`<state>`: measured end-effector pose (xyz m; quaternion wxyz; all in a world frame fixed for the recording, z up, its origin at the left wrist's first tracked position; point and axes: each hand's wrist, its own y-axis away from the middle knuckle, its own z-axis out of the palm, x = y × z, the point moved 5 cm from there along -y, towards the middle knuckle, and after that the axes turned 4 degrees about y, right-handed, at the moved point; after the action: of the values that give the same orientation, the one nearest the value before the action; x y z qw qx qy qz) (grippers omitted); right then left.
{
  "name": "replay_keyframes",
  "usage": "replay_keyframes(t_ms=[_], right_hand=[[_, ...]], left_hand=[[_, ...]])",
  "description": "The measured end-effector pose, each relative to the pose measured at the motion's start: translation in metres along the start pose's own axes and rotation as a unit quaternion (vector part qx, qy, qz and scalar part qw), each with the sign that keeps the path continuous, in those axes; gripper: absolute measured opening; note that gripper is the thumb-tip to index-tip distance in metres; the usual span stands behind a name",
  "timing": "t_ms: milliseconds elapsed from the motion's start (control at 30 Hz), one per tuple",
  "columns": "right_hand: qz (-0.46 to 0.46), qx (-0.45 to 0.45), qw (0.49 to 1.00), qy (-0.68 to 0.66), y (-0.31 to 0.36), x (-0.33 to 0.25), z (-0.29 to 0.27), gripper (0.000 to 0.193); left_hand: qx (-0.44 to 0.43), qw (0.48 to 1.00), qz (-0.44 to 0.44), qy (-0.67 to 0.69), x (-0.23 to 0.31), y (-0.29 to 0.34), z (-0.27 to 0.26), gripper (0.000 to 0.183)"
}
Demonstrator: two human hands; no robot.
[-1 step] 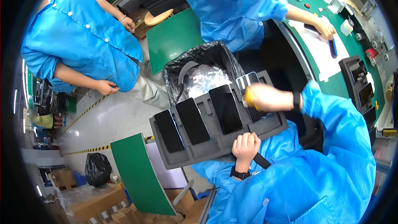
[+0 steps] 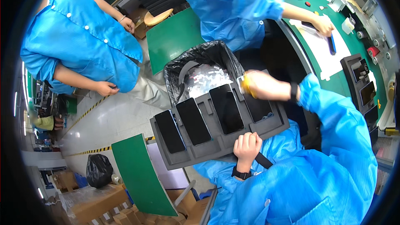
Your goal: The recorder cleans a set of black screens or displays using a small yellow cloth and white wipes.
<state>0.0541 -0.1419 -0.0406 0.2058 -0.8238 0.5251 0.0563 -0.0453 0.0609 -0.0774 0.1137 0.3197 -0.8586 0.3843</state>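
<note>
A dark grey foam tray (image 2: 200, 154) lies tilted across my lap, with several black-screened smartphones in its slots. My left hand (image 2: 247, 146) is closed on the tray's near edge, fingers curled over it. Over the far end of the rightmost phone (image 2: 260, 109) hovers my right hand (image 2: 266, 86), blurred, its fingers pinched together with yellow at the tips; whether that is finger covers or a held thing I cannot tell. A small whitish piece (image 2: 240, 83) shows beside those fingertips. The other phones, such as the middle one (image 2: 227, 110), lie screen up.
Beyond the tray stands a bin lined with a black bag (image 2: 173, 75), holding clear and white film scraps (image 2: 206, 79). One person in blue (image 2: 87, 37) stands at left; another person's hand (image 2: 323, 26) holds a blue-edged phone on the green bench (image 2: 300, 6). Cardboard boxes (image 2: 91, 202) lie lower left.
My right hand has shifted slightly, and the striped white piece beside its fingers is now mostly hidden. More of the rightmost phone shows. My left hand and the tray have stayed put.
</note>
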Motion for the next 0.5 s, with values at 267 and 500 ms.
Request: replay_keyframes(t_ms=[267, 500], right_hand=[[-0.052, -0.112, 0.992, -0.003, 0.062, -0.051, -0.001, 0.019], [0.102, 0.11, 0.989, 0.005, 0.006, 0.062, -0.021, 0.015]], left_hand=[[0.002, 1.0, 0.001, -0.026, -0.002, -0.003, -0.001, 0.009], [0.006, 1.0, -0.006, -0.014, -0.006, 0.002, -0.001, 0.009]])
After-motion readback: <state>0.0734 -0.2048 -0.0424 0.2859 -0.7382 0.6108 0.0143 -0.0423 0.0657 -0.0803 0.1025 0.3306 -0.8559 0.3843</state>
